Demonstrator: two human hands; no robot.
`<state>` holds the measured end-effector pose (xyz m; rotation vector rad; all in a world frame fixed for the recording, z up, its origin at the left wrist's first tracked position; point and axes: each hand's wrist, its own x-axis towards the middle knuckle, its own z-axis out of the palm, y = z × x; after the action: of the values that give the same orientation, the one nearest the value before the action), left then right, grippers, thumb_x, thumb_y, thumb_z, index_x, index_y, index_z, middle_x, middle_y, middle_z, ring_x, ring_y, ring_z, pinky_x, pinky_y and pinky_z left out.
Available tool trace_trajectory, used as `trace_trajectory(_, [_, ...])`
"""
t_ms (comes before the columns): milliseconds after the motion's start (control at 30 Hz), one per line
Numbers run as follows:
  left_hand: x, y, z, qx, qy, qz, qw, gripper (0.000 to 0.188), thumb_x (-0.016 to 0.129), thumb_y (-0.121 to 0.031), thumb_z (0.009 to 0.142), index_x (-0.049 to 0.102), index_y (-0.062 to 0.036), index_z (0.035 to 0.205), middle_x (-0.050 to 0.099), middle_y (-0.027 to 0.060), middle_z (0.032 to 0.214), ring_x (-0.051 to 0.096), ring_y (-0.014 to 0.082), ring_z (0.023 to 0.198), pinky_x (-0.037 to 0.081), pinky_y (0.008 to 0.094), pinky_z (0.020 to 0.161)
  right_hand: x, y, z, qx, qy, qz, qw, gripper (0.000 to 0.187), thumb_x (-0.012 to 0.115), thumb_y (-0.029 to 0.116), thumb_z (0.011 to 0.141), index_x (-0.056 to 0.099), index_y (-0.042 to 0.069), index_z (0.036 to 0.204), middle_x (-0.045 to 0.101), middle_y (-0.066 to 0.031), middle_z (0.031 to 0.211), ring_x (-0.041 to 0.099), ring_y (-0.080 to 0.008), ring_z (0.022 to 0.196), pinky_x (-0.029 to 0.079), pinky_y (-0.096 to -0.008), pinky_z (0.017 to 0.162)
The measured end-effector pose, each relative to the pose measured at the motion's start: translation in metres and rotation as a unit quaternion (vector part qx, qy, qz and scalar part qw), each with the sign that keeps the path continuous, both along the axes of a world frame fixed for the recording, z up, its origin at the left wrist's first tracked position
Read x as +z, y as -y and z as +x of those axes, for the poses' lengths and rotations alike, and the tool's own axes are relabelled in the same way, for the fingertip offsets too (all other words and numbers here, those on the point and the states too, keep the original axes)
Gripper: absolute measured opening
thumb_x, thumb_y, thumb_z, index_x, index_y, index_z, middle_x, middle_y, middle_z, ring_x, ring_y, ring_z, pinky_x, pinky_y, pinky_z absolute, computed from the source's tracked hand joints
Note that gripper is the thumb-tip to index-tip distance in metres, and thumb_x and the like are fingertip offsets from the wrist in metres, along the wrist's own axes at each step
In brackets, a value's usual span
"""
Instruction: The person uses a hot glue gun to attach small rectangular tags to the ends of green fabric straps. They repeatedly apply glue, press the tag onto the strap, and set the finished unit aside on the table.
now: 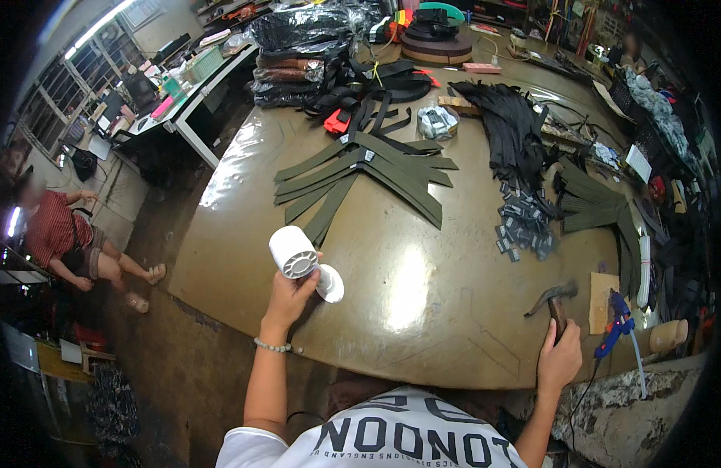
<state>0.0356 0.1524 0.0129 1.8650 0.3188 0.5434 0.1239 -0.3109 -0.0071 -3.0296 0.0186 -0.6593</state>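
Observation:
My left hand (290, 295), closed, grips a small white portable fan (293, 248) near the table's left front edge. The fan's drum-shaped head, with a spoked grille, tilts above the fingers, and its round base (330, 285) shows beside them. At the front right, my right hand (559, 356) is wrapped round the wooden handle of a claw hammer (558, 312). The hammer's metal head points away from me, at the table surface. Just right of it lie a cardboard piece (603, 303) and a blue glue gun (614, 326) with a white glue stick.
Olive webbing straps (360, 168) lie fanned at the table's middle; more olive straps (594, 199) are at right. Black straps (505, 129) end in dark buckles (524, 226). Plastic-wrapped stacks (290, 66) and a tub of pale parts (437, 122) stand behind. A person (60, 226) sits left.

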Motion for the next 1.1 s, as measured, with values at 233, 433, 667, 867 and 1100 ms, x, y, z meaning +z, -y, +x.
trace_trajectory(233, [0.008,0.002,-0.002,-0.026,-0.094,0.043,0.994,0.029,0.069,-0.020,0.092,0.060,-0.0014,0.111,0.064,0.0063,0.101,0.061,0.0166,0.092,0.051,0.0331,0.084,-0.001,-0.001,0.000,-0.009,-0.006,0.003,1.000,0.033,0.057,0.032,0.098,0.058,0.002,0.111,0.060,-0.0155,0.093,0.063,-0.0361,0.083,0.049,-0.0444,0.068])
trace_trajectory(433, [0.040,-0.049,0.079,-0.101,-0.009,0.127,0.987,0.028,0.065,-0.020,0.094,0.056,-0.0039,0.116,0.060,0.0076,0.109,0.057,0.0186,0.101,0.048,0.0351,0.090,-0.001,-0.003,0.001,-0.018,-0.005,0.003,1.000,0.032,0.059,0.030,0.096,0.058,0.001,0.111,0.059,-0.0154,0.091,0.061,-0.0355,0.082,0.048,-0.0434,0.069])
trace_trajectory(667, [0.085,-0.082,0.360,-0.126,0.067,0.289,0.947,0.043,0.064,-0.034,0.094,0.057,0.0080,0.101,0.061,0.0245,0.090,0.058,0.0372,0.083,0.047,0.0404,0.080,0.002,-0.006,0.000,-0.042,-0.034,0.017,0.998,0.031,0.061,0.027,0.094,0.057,0.000,0.110,0.057,-0.0163,0.091,0.060,-0.0366,0.084,0.046,-0.0434,0.069])
trace_trajectory(867, [0.042,-0.047,0.481,-0.129,0.087,0.324,0.933,0.039,0.064,-0.028,0.093,0.053,0.0040,0.114,0.062,0.0258,0.106,0.060,0.0427,0.101,0.046,0.0438,0.088,0.006,-0.010,0.001,-0.053,-0.038,0.031,0.997,0.029,0.063,0.023,0.093,0.057,-0.002,0.107,0.057,-0.0192,0.090,0.059,-0.0395,0.081,0.046,-0.0442,0.068])
trace_trajectory(1100, [0.008,-0.052,0.504,-0.230,-0.026,0.355,0.906,0.039,0.065,-0.030,0.094,0.056,0.0059,0.105,0.065,0.0228,0.097,0.062,0.0244,0.089,0.049,0.0393,0.083,0.008,-0.012,0.001,-0.057,-0.048,0.025,0.997,0.029,0.063,0.021,0.092,0.058,-0.002,0.107,0.056,-0.0182,0.089,0.059,-0.0389,0.081,0.045,-0.0436,0.068])
